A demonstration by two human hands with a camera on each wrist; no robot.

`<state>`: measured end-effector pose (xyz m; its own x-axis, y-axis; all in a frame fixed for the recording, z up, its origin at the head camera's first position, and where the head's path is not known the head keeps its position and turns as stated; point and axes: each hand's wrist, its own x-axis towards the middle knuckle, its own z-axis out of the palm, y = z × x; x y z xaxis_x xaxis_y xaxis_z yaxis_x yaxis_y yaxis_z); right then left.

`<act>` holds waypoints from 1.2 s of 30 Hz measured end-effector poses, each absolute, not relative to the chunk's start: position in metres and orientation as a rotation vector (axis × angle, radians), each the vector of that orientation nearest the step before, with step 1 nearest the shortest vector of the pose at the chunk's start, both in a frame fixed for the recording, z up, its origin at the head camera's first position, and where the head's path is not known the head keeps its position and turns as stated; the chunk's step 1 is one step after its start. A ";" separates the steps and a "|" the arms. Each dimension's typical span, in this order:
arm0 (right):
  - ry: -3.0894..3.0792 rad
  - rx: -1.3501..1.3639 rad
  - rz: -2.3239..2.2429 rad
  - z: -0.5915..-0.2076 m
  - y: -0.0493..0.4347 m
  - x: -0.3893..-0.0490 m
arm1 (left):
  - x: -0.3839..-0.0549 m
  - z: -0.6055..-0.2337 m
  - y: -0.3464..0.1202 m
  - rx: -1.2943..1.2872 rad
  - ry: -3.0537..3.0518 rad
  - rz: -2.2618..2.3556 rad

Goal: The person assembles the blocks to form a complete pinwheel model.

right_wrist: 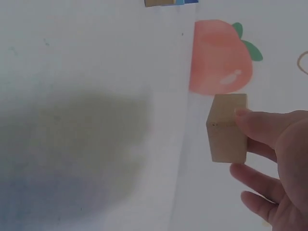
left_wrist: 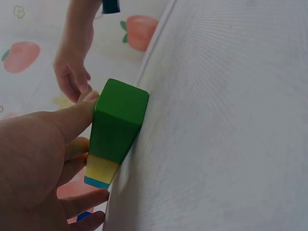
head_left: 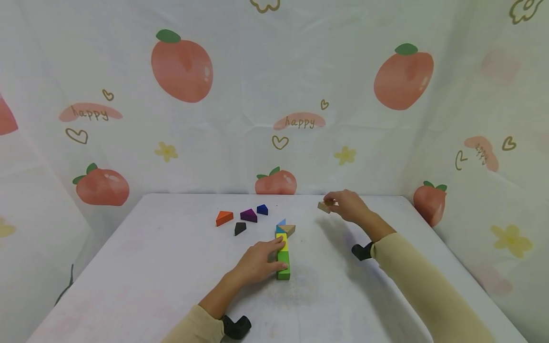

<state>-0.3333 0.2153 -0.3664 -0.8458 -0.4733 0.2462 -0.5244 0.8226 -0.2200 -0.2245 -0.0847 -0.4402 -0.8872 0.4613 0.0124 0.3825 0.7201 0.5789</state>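
The thumb and fingers of the right hand are clamped on a plain wooden block, which appears to hang above the back right part of the table; the left hand has its fingers spread rather than closed, one fingertip resting on a yellow block and the thumb on a green block; these two lie end to end, green nearer the person, with a blue triangular piece at the far end, a wooden triangle to its right and a light blue tip just beyond; whether all of these touch is hard to tell; a sideways push from the left hand could skew the row, since nothing visible braces its right side along the green and yellow; the wooden block could twist or slip if the thumb, which lies near one edge, eased off; farther left, loose orange, purple, dark blue and black pieces could be nudged by a wide sweep of the left hand.
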 end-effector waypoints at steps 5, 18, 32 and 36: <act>-2.820 0.776 0.428 -0.366 0.203 -0.337 | -0.224 -0.440 -0.084 0.670 2.799 0.887; -2.844 0.767 0.500 -0.374 0.173 -0.348 | -0.224 -0.440 -0.084 0.665 2.788 0.893; -2.887 0.701 0.601 -0.394 0.144 -0.364 | -0.225 -0.441 -0.084 0.661 2.802 0.874; -2.879 0.712 0.605 -0.399 0.137 -0.368 | -0.226 -0.442 -0.084 0.655 2.802 0.865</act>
<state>-0.3683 0.1371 -0.3991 -0.8831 -0.4232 0.2028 -0.4690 0.8100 -0.3520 -0.2264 -0.0840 -0.4420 -0.8960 0.4441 -0.0019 0.3657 0.7404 0.5640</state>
